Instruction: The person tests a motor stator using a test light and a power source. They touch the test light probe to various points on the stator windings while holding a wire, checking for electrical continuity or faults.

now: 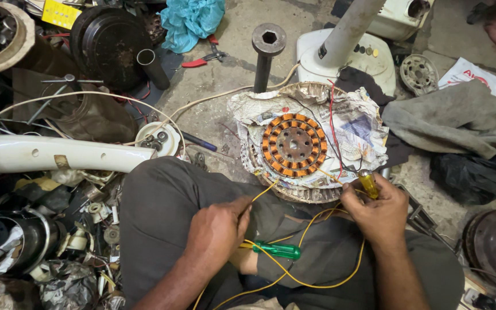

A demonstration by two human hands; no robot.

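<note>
Down on the floor, the right hand [379, 205] grips a yellow-handled screwdriver [368, 183] beside the copper-wound stator [294, 144], which lies on crumpled newspaper [357, 123] just ahead of the person's knees. Meanwhile the left hand [218, 229] pinches a yellow wire [305, 229] that loops across the lap, with a green-handled screwdriver [276, 250] resting just beside it on the trousers.

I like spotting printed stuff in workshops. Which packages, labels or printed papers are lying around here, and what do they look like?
Yellow rectangular card or label: top left, among dark metal parts.
White plastic bag with red print: right side, partly under grey cloth.
Crumpled printed newspaper: centre, spread under the round copper-wound motor core.
No screens in view.
</note>
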